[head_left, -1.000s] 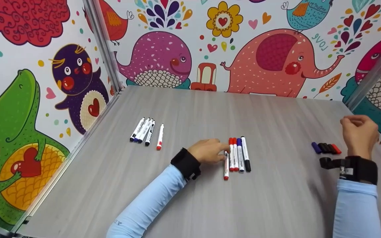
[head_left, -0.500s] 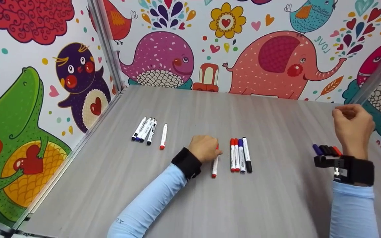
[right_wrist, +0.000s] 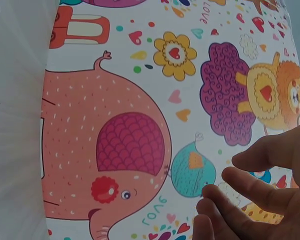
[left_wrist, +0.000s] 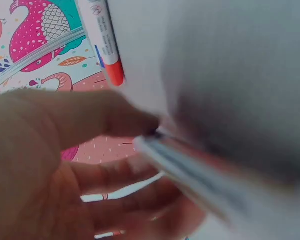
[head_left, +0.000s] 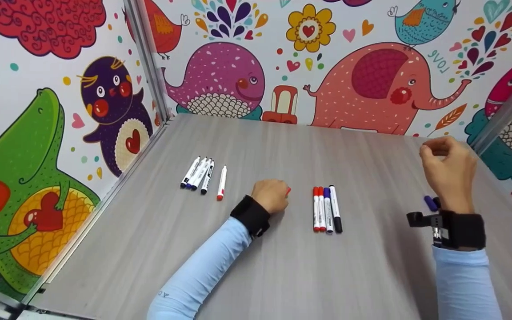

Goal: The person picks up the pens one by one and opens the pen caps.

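Note:
My left hand (head_left: 270,195) pinches a whiteboard marker (left_wrist: 190,170) between thumb and fingers. It is blurred in the left wrist view, and only its red end shows in the head view. To the right of that hand lies a row of capped markers: a red-capped pair (head_left: 318,209), a blue-capped marker (head_left: 328,211) and a black-ended marker (head_left: 335,209). My right hand (head_left: 449,173) is raised above the table's right side. Its fingers are loosely bent and hold nothing, as the right wrist view also shows.
On the left of the table (head_left: 260,146) lies a bunch of uncapped markers (head_left: 198,173). A single red-ended marker (head_left: 222,182) lies beside it. Loose caps, among them a blue cap (head_left: 430,203), are partly hidden behind my right hand. Printed walls (head_left: 336,66) edge the table.
My left hand has pulled the marker leftward, away from the row, and turned it so that my hand covers most of it. The right hand has moved left and slightly up.

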